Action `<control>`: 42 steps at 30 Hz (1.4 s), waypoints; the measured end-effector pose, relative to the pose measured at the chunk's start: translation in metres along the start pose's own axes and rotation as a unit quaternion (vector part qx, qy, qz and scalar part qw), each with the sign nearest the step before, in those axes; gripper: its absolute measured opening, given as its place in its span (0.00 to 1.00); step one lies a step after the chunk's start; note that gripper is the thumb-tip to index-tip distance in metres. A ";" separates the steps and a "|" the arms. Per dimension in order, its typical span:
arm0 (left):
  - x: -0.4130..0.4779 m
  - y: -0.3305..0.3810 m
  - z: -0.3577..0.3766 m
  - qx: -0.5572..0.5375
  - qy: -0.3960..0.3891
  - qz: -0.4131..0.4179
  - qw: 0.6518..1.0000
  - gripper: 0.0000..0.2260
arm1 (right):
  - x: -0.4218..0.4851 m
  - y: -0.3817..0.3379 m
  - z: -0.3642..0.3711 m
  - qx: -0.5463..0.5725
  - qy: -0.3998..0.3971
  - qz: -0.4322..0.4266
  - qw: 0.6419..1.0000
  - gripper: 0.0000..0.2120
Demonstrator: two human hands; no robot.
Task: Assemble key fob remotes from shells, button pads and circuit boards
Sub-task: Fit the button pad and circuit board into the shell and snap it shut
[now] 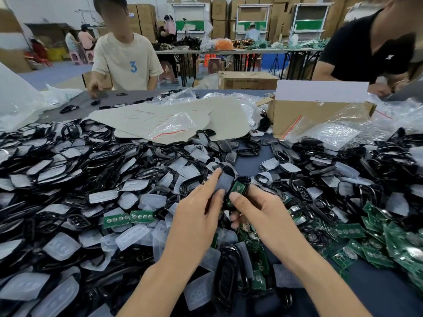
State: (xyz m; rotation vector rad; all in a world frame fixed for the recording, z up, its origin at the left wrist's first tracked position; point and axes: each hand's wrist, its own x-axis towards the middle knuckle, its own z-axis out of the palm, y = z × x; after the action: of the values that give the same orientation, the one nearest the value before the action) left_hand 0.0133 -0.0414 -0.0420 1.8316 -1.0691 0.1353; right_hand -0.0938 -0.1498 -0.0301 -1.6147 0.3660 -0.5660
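Left hand (196, 209) pinches the shell half with button pad (223, 179), right hand (263, 211) grips the shell half with circuit board (238, 189). They're edge to edge over the tabletop (251, 161), probably lined up to snap together.

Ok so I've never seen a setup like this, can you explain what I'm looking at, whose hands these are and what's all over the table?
No machine here: a person wears one wide camera on the head, looking down at their own hands. The left hand pinches a dark shell half with what looks like a pale button pad in it. The right hand has its grip on another black shell holding a green circuit board. The table is heaped with loose black shells, translucent button pads and, on the right, green boards. A cardboard box stands farther back, and a person in a beige shirt and one in a black shirt are across the table.
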 end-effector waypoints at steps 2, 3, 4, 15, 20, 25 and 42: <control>-0.001 0.001 0.000 0.016 -0.002 0.012 1.000 0.22 | 0.000 0.001 0.000 0.001 0.000 0.005 1.000 0.05; -0.001 0.001 0.000 0.024 -0.004 0.018 1.000 0.22 | 0.000 0.000 0.001 0.001 0.001 0.006 1.000 0.05; -0.002 0.001 -0.001 0.031 -0.007 0.022 0.999 0.23 | 0.000 0.000 0.002 0.003 0.002 0.007 1.000 0.04; -0.008 0.005 -0.002 0.093 -0.089 0.056 0.990 0.30 | 0.002 0.004 0.007 0.000 0.063 0.017 0.998 0.18; -0.008 0.007 -0.005 0.127 -0.110 0.079 0.983 0.27 | 0.001 0.000 0.009 0.018 0.069 0.022 0.997 0.17; -0.008 0.009 -0.004 0.184 -0.115 0.103 0.971 0.30 | -0.001 -0.001 0.011 0.037 0.075 0.033 0.996 0.13; -0.005 0.008 0.003 0.300 -0.063 0.129 0.943 0.27 | 0.000 0.004 0.015 0.023 0.073 0.046 0.996 0.20</control>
State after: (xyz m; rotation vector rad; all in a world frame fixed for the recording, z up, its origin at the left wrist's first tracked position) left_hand 0.0037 -0.0418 -0.0407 2.2478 -1.4704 0.5576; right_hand -0.0851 -0.1380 -0.0347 -1.5081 0.5284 -0.6199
